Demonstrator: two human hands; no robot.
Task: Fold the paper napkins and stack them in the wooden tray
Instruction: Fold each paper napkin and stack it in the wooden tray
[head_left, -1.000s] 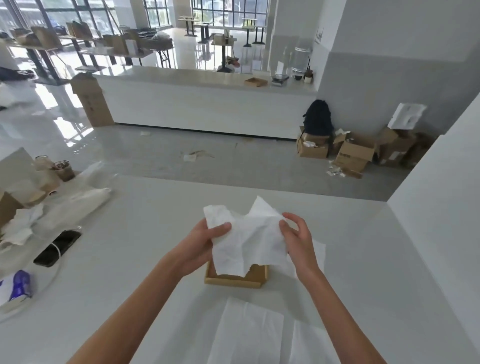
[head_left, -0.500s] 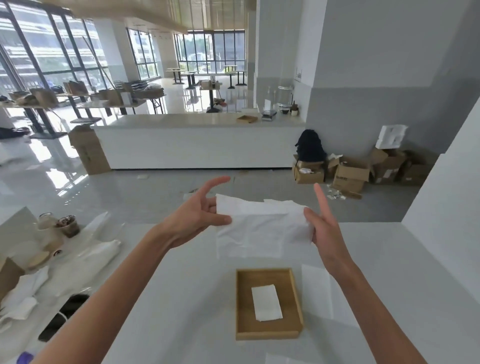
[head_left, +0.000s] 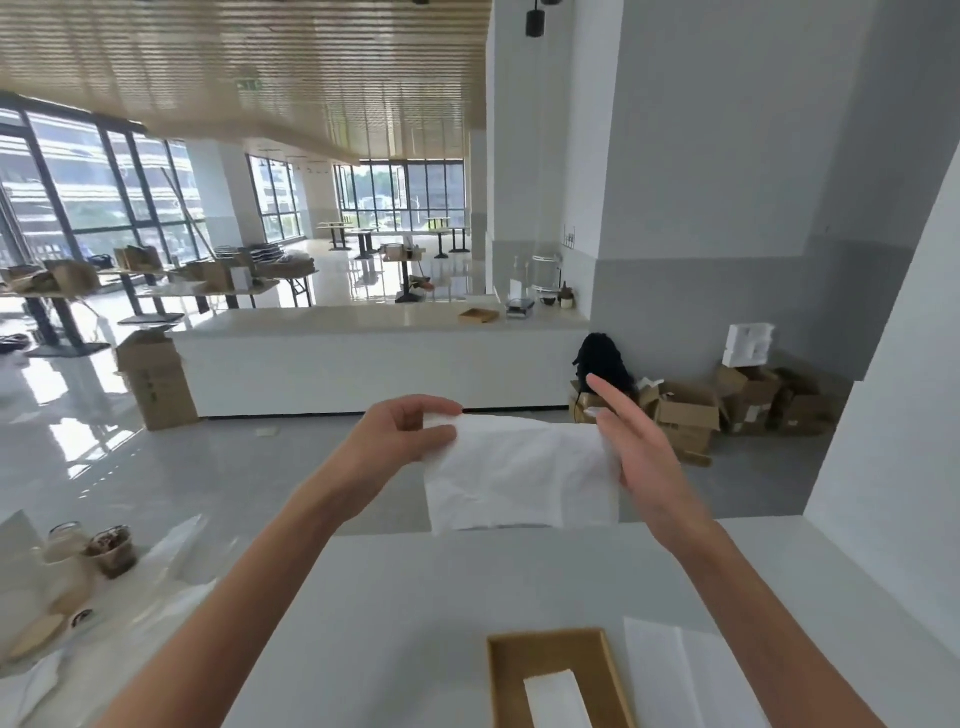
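The left hand (head_left: 400, 436) has a tight grip on the top left corner of the paper napkin (head_left: 519, 473), with thumb and fingers pinched. The right hand (head_left: 641, 452) lies along the napkin's right edge with its fingers straight. Its thumb is hidden, so I cannot tell its grip. The napkin hangs in the air, well apart from the wooden tray (head_left: 545, 637) on the desk (head_left: 405, 597). One folded napkin (head_left: 556, 699) lies in the tray. To fold well, I think the corners should meet first so the edges match. Then press the crease flat.
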